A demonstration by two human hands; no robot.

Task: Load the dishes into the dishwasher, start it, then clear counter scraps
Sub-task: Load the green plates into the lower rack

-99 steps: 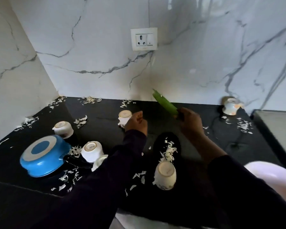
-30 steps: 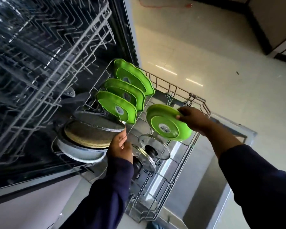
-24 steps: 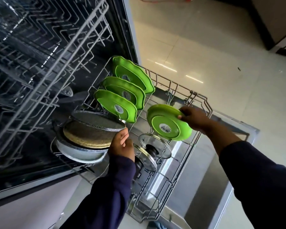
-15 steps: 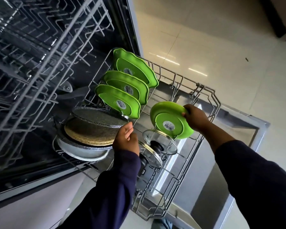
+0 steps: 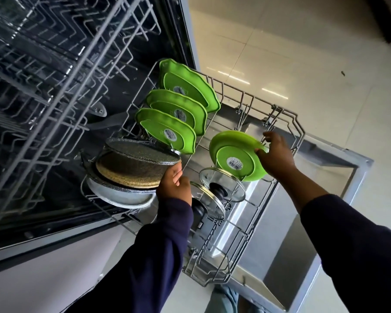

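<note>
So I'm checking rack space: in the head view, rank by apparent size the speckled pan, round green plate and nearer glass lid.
1. speckled pan
2. round green plate
3. nearer glass lid, though seen edge-on, so unsure.

2 glass lids (image 5: 221,185) crowd rack front, open slots (image 5: 233,242) nearer

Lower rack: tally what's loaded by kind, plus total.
Green plates: 4, three scalloped and one round, which the right hand holds
Glass lids: 2
Pans: 2
Total: 8
</note>
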